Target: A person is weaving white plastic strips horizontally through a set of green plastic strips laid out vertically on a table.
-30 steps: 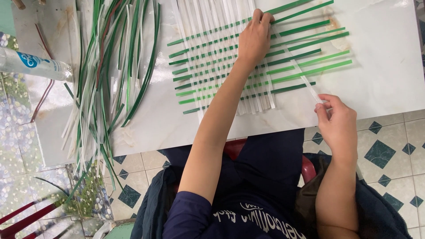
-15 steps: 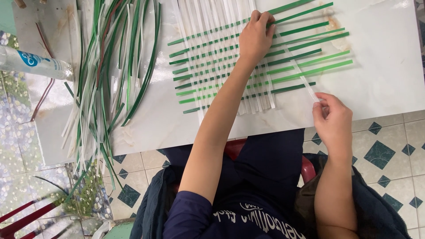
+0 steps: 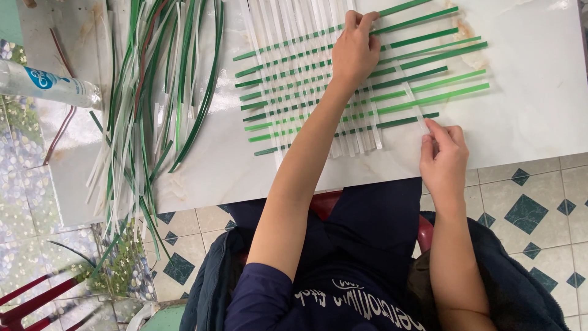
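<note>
White strip in right hand, mat-edge.

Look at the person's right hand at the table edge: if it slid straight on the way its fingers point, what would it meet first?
The right hand pinches a white strip and points up along it, so it would probably first meet the lowest green strip of the woven mat.

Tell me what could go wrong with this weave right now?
The left hand presses only one spot on the woven mat, so pulling the white strip pinched by the right hand may skew the green strips. The loose strip pile overhanging the table edge could slide off.
</note>
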